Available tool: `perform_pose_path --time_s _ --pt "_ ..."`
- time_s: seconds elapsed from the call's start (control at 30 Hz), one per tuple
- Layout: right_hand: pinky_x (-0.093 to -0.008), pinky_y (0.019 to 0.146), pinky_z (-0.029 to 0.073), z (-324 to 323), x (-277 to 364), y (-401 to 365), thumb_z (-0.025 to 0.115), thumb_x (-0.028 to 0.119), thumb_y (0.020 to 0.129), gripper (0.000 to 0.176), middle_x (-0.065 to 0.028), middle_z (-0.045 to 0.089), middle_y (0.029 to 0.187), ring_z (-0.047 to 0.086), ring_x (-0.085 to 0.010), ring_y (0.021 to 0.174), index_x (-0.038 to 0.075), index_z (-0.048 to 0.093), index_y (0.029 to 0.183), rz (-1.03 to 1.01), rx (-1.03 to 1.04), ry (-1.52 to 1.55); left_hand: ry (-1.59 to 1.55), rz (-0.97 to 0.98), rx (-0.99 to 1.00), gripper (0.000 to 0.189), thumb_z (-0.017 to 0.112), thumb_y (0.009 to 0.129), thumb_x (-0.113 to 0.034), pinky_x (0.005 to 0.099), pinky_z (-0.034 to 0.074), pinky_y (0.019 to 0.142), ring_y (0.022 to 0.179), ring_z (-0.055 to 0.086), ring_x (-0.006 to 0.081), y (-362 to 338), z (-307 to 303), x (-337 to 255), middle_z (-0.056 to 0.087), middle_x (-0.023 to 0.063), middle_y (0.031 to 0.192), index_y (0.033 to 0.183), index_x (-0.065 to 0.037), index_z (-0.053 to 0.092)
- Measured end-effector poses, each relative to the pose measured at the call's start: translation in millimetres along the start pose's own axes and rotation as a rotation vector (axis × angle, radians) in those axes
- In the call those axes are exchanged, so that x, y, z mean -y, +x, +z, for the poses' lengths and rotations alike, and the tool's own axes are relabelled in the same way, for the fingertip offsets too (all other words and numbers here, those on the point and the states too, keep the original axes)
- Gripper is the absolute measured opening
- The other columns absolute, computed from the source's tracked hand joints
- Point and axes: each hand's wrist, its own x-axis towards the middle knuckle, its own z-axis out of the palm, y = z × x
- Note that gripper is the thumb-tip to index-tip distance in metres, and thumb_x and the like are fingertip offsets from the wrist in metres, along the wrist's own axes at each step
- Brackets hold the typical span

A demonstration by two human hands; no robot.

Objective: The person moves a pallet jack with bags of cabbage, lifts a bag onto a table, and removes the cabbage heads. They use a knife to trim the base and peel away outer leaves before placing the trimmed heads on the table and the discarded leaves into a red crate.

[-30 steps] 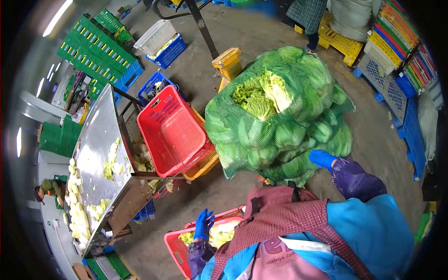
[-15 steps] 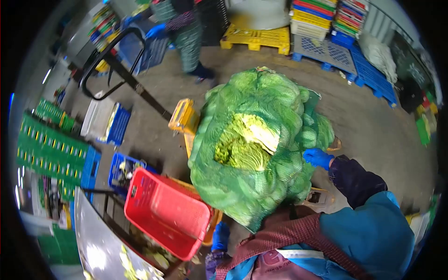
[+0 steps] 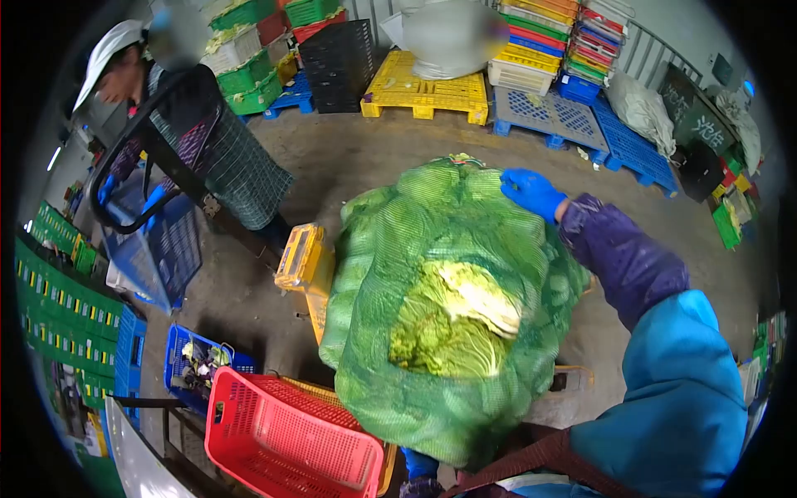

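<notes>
A big green net bag (image 3: 374, 274) full of cabbages stands in the middle, with an opening that shows leafy heads (image 3: 452, 324). At its upper right, my right hand (image 3: 531, 192) in a blue glove rests on or just over the net; whether its fingers grip the net cannot be made out. My left hand (image 3: 419, 463), also blue-gloved, is at the bottom edge beside the lower part of the bag, its fingers hidden. Left of that hand lies an empty red basket (image 3: 290, 436).
A person (image 3: 224, 158) at the upper left holds a blue crate (image 3: 158, 249) near a cart handle (image 3: 149, 108). A blue basket (image 3: 199, 365) with scraps is at the left. Pallets (image 3: 423, 87) and stacked crates (image 3: 531, 50) line the back.
My right hand has moved up and forward, from the bag's right side to its upper right. My left hand is now more hidden. The other person has come closer with the blue crate.
</notes>
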Motion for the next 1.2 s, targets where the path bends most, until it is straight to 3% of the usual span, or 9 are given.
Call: perform_pose_path --time_s 0.23,0.3,0.4,0.5,0.6,0.8,0.9,0.93,1.2 --pt "-0.0396 0.082 0.043 103 -93 115 0.053 0.039 0.080 0.043 -0.0180 0.057 0.105 0.054 -0.0328 0.098 0.007 0.055 0.109 0.110 0.079 -0.205 0.427 -0.068 -0.165 0.056 0.031 0.088 -0.044 0.0450 0.019 0.104 0.125 0.029 0.0287 20 -14 -9 0.031 0.0093 0.138 0.132 -0.010 0.030" --pt "-0.0377 0.085 0.042 111 -92 135 0.053 0.043 0.079 0.050 -0.0170 0.055 0.112 0.053 -0.0311 0.102 0.009 0.053 0.116 0.318 0.393 -0.132 0.456 -0.065 -0.190 0.056 0.030 0.088 -0.043 0.0442 0.019 0.105 0.125 0.028 0.0284 23 -16 -12 0.030 0.0092 0.138 0.133 -0.010 0.029" --pt "-0.0360 0.077 0.045 181 -145 140 0.051 0.043 0.081 0.046 -0.0143 0.062 0.093 0.059 -0.0252 0.087 0.007 0.058 0.108 0.041 0.289 0.165 0.484 -0.049 -0.215 0.054 0.029 0.089 -0.042 0.0429 0.018 0.105 0.126 0.028 0.0279 25 -22 -10 0.029 0.0090 0.139 0.134 -0.010 0.029" --pt "-0.0345 0.069 0.045 146 -106 136 0.051 0.041 0.082 0.042 -0.0128 0.063 0.083 0.058 -0.0220 0.077 0.005 0.060 0.102 0.137 0.438 0.340 0.501 -0.011 -0.211 0.053 0.028 0.090 -0.040 0.0416 0.018 0.106 0.126 0.027 0.0274 22 -35 -2 0.028 0.0088 0.139 0.134 -0.010 0.028" --pt "-0.0354 0.084 0.040 155 -127 135 0.050 0.045 0.082 0.054 -0.0207 0.053 0.110 0.051 -0.0273 0.102 0.000 0.053 0.111 0.267 0.441 0.188 0.525 0.036 -0.183 0.052 0.027 0.091 -0.038 0.0404 0.017 0.106 0.126 0.027 0.0269 16 -50 5 0.027 0.0086 0.140 0.135 -0.010 0.027" --pt "-0.0327 0.091 0.037 167 -177 123 0.058 0.034 0.081 0.054 -0.0190 0.051 0.117 0.049 -0.0264 0.108 -0.004 0.047 0.118 0.199 0.110 0.109 0.612 0.147 -0.137 0.049 0.027 0.092 -0.035 0.0384 0.020 0.105 0.125 0.030 0.0262 27 -70 10 0.030 0.0090 0.139 0.135 -0.010 0.028" --pt "-0.0311 0.095 0.034 86 -97 91 0.058 0.032 0.081 0.055 -0.0189 0.049 0.121 0.046 -0.0258 0.111 -0.005 0.045 0.120 0.346 0.284 0.356 0.733 0.193 -0.083 0.047 0.029 0.093 -0.033 0.0374 0.025 0.104 0.121 0.035 0.0260 30 -74 19 0.034 0.0099 0.136 0.133 -0.009 0.031" --pt "-0.0311 0.095 0.034 77 -91 77 0.058 0.033 0.082 0.055 -0.0194 0.048 0.121 0.046 -0.0255 0.111 -0.005 0.045 0.119 0.369 0.124 0.179 0.737 0.191 -0.086 0.046 0.029 0.093 -0.032 0.0372 0.027 0.102 0.120 0.036 0.0257 30 -72 17 0.036 0.0101 0.134 0.132 -0.008 0.032" --pt "-0.0322 0.093 0.035 70 -156 67 0.055 0.034 0.084 0.053 -0.0206 0.051 0.118 0.048 -0.0276 0.109 -0.006 0.047 0.117 0.275 0.159 0.060 -0.197 0.110 -0.291 0.039 0.034 0.093 -0.026 0.0353 0.039 0.092 0.105 0.049 0.0239 18 5 -20 0.049 0.0120 0.120 0.124 -0.003 0.042"
